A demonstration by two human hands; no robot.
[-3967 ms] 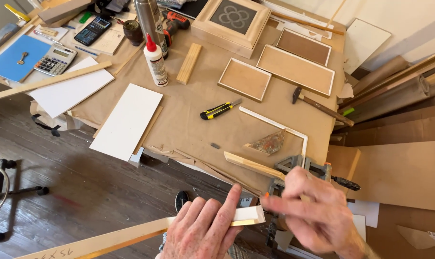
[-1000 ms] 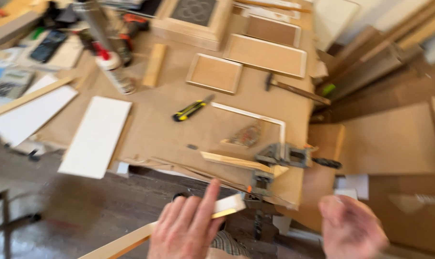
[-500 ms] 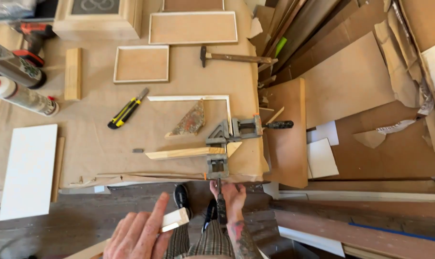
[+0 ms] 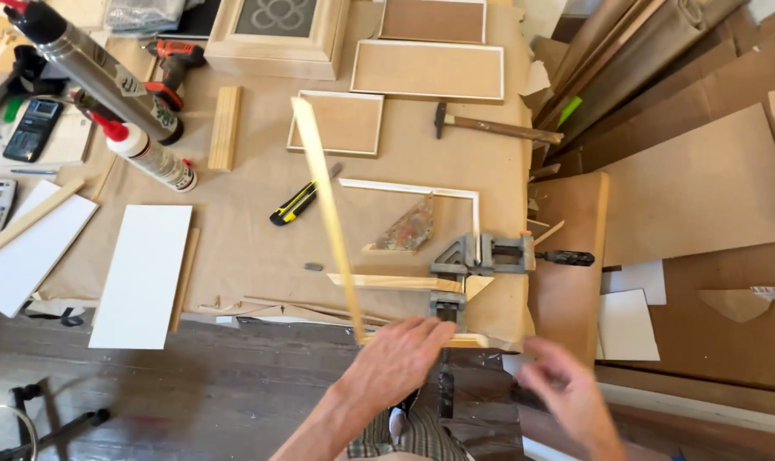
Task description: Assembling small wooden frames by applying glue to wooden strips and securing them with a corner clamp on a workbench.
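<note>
Left hand (image 4: 396, 358): at the tabletop's (image 4: 251, 248) near edge, fingers laid on the near end of a long wood strip (image 4: 326, 205); whether it grips the strip cannot be told.
Strip: runs from the hand toward 11 o'clock, far end by a small panel (image 4: 336, 124).
Right hand (image 4: 567, 388): blurred, released, fingers spread, off the edge at 3 o'clock of the left hand, touching nothing.
Corner clamp (image 4: 481, 254): just at 1 o'clock of the left hand, holding a white frame (image 4: 404, 185).
Knife (image 4: 298, 202): just left of the strip.
Open room: bare paper between knife and near edge; white board (image 4: 142, 273) overhangs that edge at 9 o'clock.
</note>
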